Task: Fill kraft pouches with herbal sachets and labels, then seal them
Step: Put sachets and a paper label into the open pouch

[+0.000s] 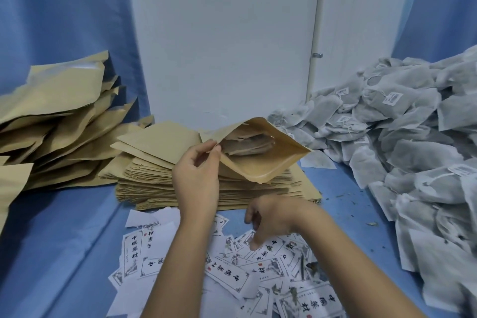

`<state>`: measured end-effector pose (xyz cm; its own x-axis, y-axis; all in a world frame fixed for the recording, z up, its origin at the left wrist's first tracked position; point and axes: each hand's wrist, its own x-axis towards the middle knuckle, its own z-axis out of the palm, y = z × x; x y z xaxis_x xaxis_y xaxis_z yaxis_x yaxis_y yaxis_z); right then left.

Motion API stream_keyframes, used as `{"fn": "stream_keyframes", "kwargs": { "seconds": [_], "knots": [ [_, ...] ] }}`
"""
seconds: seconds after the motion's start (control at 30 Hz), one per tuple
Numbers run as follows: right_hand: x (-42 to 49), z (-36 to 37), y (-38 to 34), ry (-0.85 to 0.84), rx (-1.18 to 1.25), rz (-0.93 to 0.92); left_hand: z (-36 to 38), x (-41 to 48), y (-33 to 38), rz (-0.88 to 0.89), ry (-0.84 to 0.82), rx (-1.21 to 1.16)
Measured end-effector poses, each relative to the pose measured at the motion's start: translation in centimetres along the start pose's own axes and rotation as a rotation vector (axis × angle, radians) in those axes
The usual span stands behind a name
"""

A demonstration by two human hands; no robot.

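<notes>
My left hand (197,175) pinches the near edge of an open kraft pouch (260,162) and holds its mouth wide above the stack of flat pouches (154,178). Herbal sachets (247,144) show inside the pouch. My right hand (271,217) hangs over the scattered paper labels (227,273), fingers curled downward, fingertips touching one label; whether it grips the label is unclear.
A heap of grey-white herbal sachets (402,152) fills the right side. Filled kraft pouches (56,121) pile up on the left. Blue cloth (64,240) covers the table; a white wall panel (222,33) stands behind. Herb crumbs lie on the cloth at right.
</notes>
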<state>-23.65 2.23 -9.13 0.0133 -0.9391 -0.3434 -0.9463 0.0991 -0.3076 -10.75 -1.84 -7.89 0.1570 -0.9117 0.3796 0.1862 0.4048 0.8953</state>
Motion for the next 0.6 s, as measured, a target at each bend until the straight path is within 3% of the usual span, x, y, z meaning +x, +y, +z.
{"fn": "stream_keyframes", "kwargs": {
  "seconds": [0.17, 0.27, 0.5, 0.6],
  "knots": [
    [0.2, 0.1, -0.2, -0.003, -0.006, 0.029, -0.1, 0.1, -0.2, -0.006, 0.005, -0.011],
    [0.3, 0.1, -0.1, 0.086, 0.015, -0.017, -0.3, 0.3, -0.3, -0.001, 0.014, -0.010],
    [-2.0, -1.7, 0.3, 0.271, 0.158, -0.231, -0.4, 0.2, -0.2, 0.004, 0.010, -0.004],
    [-4.0, -3.7, -0.2, 0.442, 0.390, -0.413, -0.4, 0.1, -0.3, 0.002, 0.014, 0.004]
  ]
}}
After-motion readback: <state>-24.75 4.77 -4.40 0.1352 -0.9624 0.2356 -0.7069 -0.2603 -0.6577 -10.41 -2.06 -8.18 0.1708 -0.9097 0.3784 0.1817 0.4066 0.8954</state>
